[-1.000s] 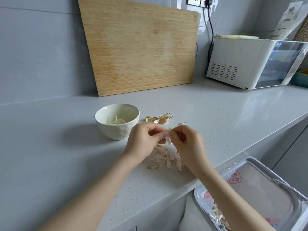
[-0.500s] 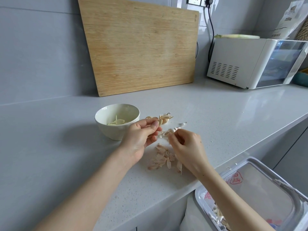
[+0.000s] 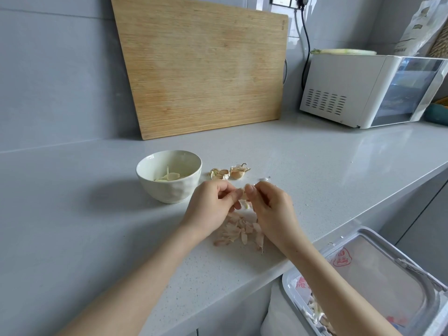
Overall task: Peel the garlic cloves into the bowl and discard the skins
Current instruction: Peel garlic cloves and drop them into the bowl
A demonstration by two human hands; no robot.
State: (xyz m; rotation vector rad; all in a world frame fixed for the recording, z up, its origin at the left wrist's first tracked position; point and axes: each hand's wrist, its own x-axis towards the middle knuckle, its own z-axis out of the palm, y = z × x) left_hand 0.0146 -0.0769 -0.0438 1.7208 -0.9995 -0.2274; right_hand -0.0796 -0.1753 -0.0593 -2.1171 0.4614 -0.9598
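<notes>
Fingers (image 3: 238,193), both hands: curled inward, tips meeting above the desk (image 3: 72,214). I log them pinching one garlic clove (image 3: 245,198) from either side, with a scrap of pale skin hanging beneath it. I cannot tell how much of the clove is already bare.

- Left hand (image 3: 213,206): forearm enters from lower left. Thumb and forefinger are on the clove's left end, the other fingers folded under.
- Right hand (image 3: 275,207): forearm enters from lower right, back of the hand toward me, fingertips on the clove's right end.
- Clove's place: held off the desk, just right of the bowl (image 3: 169,194) and over the skins (image 3: 238,232).
- Bowl: white, upright, a few peeled cloves (image 3: 169,177) inside.
- Unpeeled cloves (image 3: 229,172): a small group on the desk just beyond my hands, near the bowl's right side.
- Skins: a loose pile on the desk between my wrists, close to the front edge.
- Bin (image 3: 287,281): below the desk edge at right, lined, with scraps at its near side.
- Cutting board (image 3: 203,66): leaning on the wall behind.
- White appliance (image 3: 344,90): far right on the desk.
</notes>
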